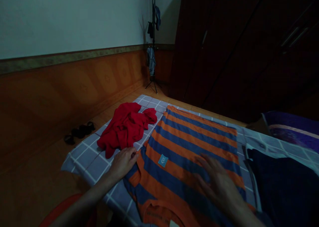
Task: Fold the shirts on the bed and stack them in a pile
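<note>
A T-shirt [179,147] with orange and blue stripes lies spread out, its collar towards me and a small blue patch on the front. At its left edge, beside the sleeve, my left hand [126,162] is closed with the fingertips curled on the fabric. My right hand [219,183] is over the right part of the shirt, fingers apart and slightly blurred by motion. Whether its fingers touch the cloth I cannot tell. Just beyond my left hand is a crumpled red garment [127,125].
A grey checked sheet [87,154] lies under the clothes. Dark folded clothes [281,183] are stacked at the right. Behind stand a coat rack [153,37] and a dark wardrobe [224,47]. Black shoes [79,131] lie on the floor at left, above a red rounded object [59,208].
</note>
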Tool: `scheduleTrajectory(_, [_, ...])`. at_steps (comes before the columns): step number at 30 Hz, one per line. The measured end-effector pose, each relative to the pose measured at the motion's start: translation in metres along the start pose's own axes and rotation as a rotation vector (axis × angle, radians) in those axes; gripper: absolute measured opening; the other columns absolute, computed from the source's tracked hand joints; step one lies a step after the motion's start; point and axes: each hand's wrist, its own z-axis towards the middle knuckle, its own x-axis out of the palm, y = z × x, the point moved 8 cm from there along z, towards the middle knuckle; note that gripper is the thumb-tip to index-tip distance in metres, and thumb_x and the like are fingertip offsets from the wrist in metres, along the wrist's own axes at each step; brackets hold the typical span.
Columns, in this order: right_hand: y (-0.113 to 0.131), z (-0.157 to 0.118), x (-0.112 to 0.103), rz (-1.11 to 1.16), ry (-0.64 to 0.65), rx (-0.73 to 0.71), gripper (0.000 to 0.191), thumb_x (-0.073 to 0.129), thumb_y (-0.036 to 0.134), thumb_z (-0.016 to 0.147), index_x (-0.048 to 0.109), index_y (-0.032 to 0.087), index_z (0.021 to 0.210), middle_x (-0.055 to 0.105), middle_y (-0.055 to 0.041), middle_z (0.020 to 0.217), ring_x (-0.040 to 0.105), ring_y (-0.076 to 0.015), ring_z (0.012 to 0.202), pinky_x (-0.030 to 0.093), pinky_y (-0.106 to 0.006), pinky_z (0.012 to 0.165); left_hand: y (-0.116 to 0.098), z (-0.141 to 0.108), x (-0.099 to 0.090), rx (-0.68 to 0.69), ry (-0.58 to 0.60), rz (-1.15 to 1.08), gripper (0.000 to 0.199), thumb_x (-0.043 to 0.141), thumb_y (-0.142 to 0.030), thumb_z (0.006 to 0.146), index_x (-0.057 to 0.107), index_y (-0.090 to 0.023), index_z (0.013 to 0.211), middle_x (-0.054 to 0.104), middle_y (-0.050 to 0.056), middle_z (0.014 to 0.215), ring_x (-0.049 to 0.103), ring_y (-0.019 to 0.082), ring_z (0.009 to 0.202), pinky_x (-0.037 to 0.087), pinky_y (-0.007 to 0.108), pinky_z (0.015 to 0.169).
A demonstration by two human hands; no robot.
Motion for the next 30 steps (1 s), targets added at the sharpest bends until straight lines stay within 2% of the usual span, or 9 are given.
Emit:
scheduleTrajectory(4, [0.104,0.012,0.034,0.106,0.295,-0.195,0.052,0.054,0.027,0.081,0.050,0.023,0.132,0.045,-0.0103,0.141,0.042,-0.0293,0.128,0.038,-0.047,0.104,0.034,0.010,-0.010,-0.132,-0.133,-0.441,0.022,0.039,-0.043,0.084,0.048,-0.023,0.080,0.059,-0.001,0.070,0.061,0.018,0.066,0.043,0.026,0.060])
scheduleTrajectory(6, [0.137,0.016,0.050,0.179,0.388,-0.266,0.058,0.055,0.030,0.083,0.042,0.022,0.139,0.036,-0.0104,0.148,0.031,-0.0292,0.135,0.030,-0.047,0.109,0.047,0.012,-0.012,-0.171,-0.170,-0.527,0.025,0.037,-0.045,0.084,0.047,-0.022,0.082,0.058,-0.001,0.071,0.061,0.018,0.066,0.046,0.026,0.059])
scheduleTrajectory(8, [0.156,0.020,0.066,0.252,0.447,-0.298,0.065,0.055,0.039,0.085,0.034,0.021,0.144,0.026,-0.0114,0.152,0.022,-0.0304,0.139,0.024,-0.047,0.112,0.051,0.011,-0.011,-0.178,-0.160,-0.540,0.028,0.041,-0.048,0.083,0.048,-0.021,0.085,0.060,0.000,0.073,0.062,0.018,0.069,0.047,0.027,0.061])
scheduleTrajectory(11, [0.166,0.019,0.092,0.311,0.513,-0.314,0.073,0.053,0.052,0.085,0.029,0.020,0.146,0.015,-0.0128,0.154,0.011,-0.0335,0.141,0.016,-0.051,0.114,0.044,0.003,-0.005,-0.161,-0.070,-0.564,0.038,0.053,-0.050,0.079,0.051,-0.018,0.100,0.065,0.004,0.084,0.065,0.022,0.080,0.050,0.032,0.070])
scheduleTrajectory(14, [0.164,0.015,0.108,0.322,0.514,-0.325,0.073,0.050,0.052,0.087,0.024,0.021,0.148,0.008,-0.0110,0.155,0.002,-0.0327,0.141,0.009,-0.053,0.114,0.029,-0.009,-0.004,-0.130,0.018,-0.441,0.047,0.059,-0.045,0.076,0.049,-0.017,0.112,0.067,0.010,0.100,0.065,0.027,0.093,0.050,0.038,0.081])
scheduleTrajectory(18, [0.163,0.010,0.111,0.323,0.482,-0.355,0.075,0.050,0.049,0.088,0.017,0.022,0.149,0.003,-0.0099,0.155,-0.002,-0.0300,0.142,0.007,-0.052,0.115,0.015,-0.022,-0.013,-0.126,0.010,-0.150,0.049,0.058,-0.037,0.075,0.047,-0.016,0.118,0.059,0.015,0.122,0.057,0.031,0.112,0.043,0.043,0.094])
scheduleTrajectory(21, [0.165,0.010,0.107,0.328,0.451,-0.380,0.075,0.050,0.048,0.089,0.014,0.024,0.150,-0.002,-0.0074,0.155,-0.003,-0.0284,0.142,0.006,-0.052,0.115,0.009,-0.030,-0.013,-0.126,-0.011,-0.055,0.049,0.054,-0.036,0.078,0.044,-0.015,0.122,0.054,0.017,0.129,0.052,0.031,0.119,0.040,0.045,0.098])
scheduleTrajectory(25, [0.171,0.009,0.106,0.370,0.479,-0.412,0.076,0.044,0.056,0.089,0.010,0.026,0.150,-0.003,-0.0065,0.156,-0.002,-0.0276,0.142,0.007,-0.052,0.114,0.013,-0.033,-0.005,-0.179,-0.002,-0.133,0.049,0.054,-0.039,0.077,0.046,-0.017,0.120,0.059,0.014,0.122,0.054,0.032,0.117,0.042,0.044,0.096])
scheduleTrajectory(30, [0.174,0.006,0.101,0.426,0.519,-0.440,0.073,0.040,0.060,0.089,0.016,0.026,0.149,0.003,-0.0063,0.156,-0.002,-0.0287,0.142,0.004,-0.053,0.115,0.021,-0.022,-0.005,-0.201,0.085,-0.477,0.034,0.060,-0.042,0.072,0.057,-0.018,0.096,0.069,0.007,0.094,0.065,0.028,0.093,0.051,0.036,0.079])
